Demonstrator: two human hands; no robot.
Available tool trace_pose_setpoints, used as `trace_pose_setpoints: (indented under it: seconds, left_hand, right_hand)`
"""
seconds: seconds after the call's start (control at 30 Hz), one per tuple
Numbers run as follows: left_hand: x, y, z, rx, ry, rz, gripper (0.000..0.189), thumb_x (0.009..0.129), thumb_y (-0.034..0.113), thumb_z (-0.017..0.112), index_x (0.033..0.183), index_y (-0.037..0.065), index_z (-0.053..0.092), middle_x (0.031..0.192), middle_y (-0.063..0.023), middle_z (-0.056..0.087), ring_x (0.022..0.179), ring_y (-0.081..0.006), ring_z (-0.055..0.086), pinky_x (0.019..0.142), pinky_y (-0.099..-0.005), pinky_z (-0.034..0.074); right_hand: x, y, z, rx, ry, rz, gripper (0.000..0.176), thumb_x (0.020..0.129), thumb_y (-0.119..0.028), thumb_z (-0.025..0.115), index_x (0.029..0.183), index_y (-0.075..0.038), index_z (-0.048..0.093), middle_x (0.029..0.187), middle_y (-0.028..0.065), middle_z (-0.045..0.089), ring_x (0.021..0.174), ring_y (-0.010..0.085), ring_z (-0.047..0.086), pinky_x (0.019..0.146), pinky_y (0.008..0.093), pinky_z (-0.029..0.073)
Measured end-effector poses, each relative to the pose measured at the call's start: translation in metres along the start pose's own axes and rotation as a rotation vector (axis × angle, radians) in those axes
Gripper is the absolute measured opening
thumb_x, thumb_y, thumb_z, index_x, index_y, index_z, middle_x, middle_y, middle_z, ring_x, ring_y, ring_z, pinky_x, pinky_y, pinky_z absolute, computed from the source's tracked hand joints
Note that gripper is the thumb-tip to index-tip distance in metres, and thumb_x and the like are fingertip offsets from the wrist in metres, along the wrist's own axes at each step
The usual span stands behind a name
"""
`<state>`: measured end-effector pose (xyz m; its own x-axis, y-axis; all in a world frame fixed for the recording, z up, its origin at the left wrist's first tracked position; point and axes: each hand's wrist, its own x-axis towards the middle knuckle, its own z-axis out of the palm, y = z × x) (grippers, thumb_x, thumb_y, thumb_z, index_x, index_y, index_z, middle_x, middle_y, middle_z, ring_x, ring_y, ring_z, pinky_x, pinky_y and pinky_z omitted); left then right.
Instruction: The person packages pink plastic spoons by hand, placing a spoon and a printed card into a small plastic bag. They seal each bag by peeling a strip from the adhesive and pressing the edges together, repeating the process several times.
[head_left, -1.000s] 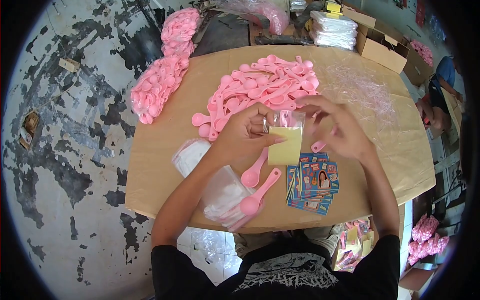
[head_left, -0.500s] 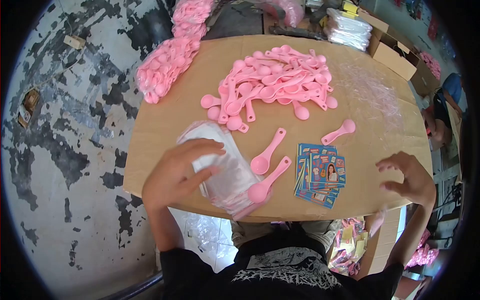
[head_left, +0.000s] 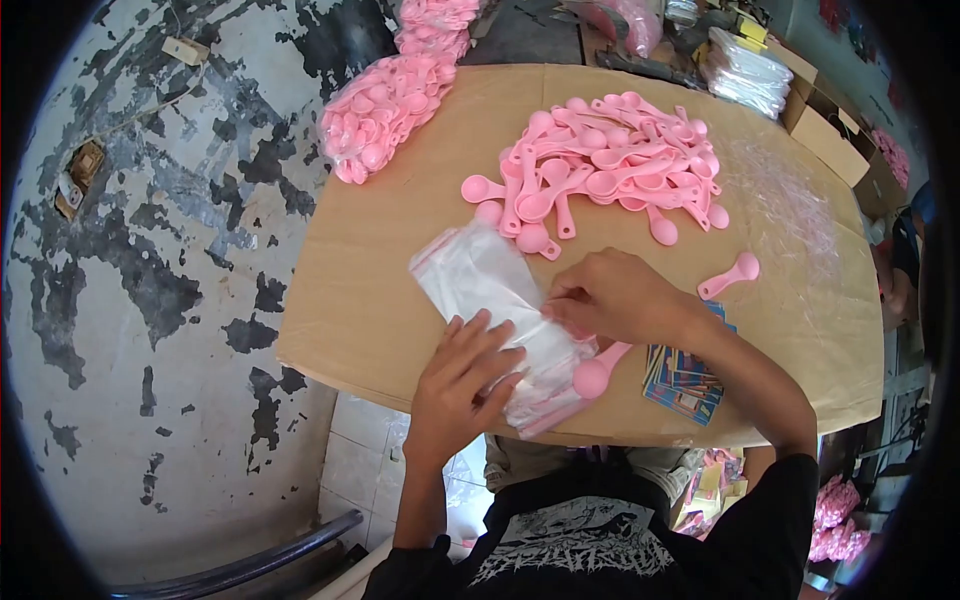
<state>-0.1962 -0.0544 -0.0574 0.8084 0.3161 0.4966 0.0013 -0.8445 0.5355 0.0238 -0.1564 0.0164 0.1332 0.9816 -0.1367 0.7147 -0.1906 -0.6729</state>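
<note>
The left hand [head_left: 465,385] is resting on the plastic bags [head_left: 480,275], its fingers lying apart. One pink spoon [head_left: 592,378] is touching their right edge; cards [head_left: 682,385] are lying near. The right hand [head_left: 615,295] is pinching the bags between thumb and fingers. Farther on the same table [head_left: 370,290], more spoons [head_left: 630,160] are forming a heap.

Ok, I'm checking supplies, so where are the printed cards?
In the head view, the printed cards lie right of the plastic bags on the table, partly hidden by the right forearm.
</note>
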Motion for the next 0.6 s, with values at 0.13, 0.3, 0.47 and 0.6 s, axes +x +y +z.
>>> trace_pose_setpoints:
  seconds: [0.13, 0.3, 0.47, 0.6]
  left_hand:
    - [0.002, -0.001, 0.0, 0.015, -0.025, 0.019, 0.027, 0.076, 0.008, 0.071, 0.104, 0.009, 0.07, 0.125, -0.0084, 0.063, 0.124, -0.0332, 0.052, 0.107, -0.0511, 0.035]
    - [0.004, 0.0, -0.002, 0.0, -0.06, -0.01, 0.028, 0.077, 0.009, 0.07, 0.104, 0.009, 0.07, 0.124, -0.0084, 0.063, 0.125, -0.0331, 0.052, 0.108, -0.0504, 0.035]
    - [0.018, 0.017, -0.015, -0.181, -0.05, -0.054, 0.038, 0.082, 0.019, 0.069, 0.117, 0.003, 0.065, 0.126, -0.0115, 0.062, 0.126, -0.0299, 0.052, 0.109, -0.0443, 0.034]
    - [0.035, 0.071, 0.008, -1.212, 0.143, -0.464, 0.042, 0.097, 0.024, 0.054, 0.125, -0.007, 0.055, 0.124, -0.0147, 0.06, 0.124, -0.0221, 0.052, 0.106, -0.0354, 0.037]
  right_hand:
    - [-0.002, 0.021, 0.0, 0.048, 0.108, -0.108, 0.019, 0.094, -0.014, 0.058, 0.097, 0.001, 0.069, 0.072, 0.0136, 0.064, 0.06, 0.0154, 0.062, 0.055, 0.0306, 0.049]
    - [-0.006, 0.023, -0.019, 0.321, 0.349, -0.055, 0.02, 0.095, -0.013, 0.056, 0.106, 0.001, 0.067, 0.078, 0.0057, 0.065, 0.065, 0.0115, 0.06, 0.06, 0.0301, 0.048]
    - [-0.029, 0.003, -0.03, 0.507, 0.439, -0.119, 0.025, 0.098, -0.016, 0.055, 0.114, 0.001, 0.063, 0.085, -0.0014, 0.064, 0.076, 0.0046, 0.055, 0.068, 0.0231, 0.046]
    - [-0.045, -0.022, -0.016, 0.438, 0.153, -0.164, 0.021, 0.093, -0.012, 0.061, 0.112, -0.003, 0.063, 0.085, 0.0095, 0.068, 0.068, 0.0094, 0.058, 0.06, 0.0246, 0.047]
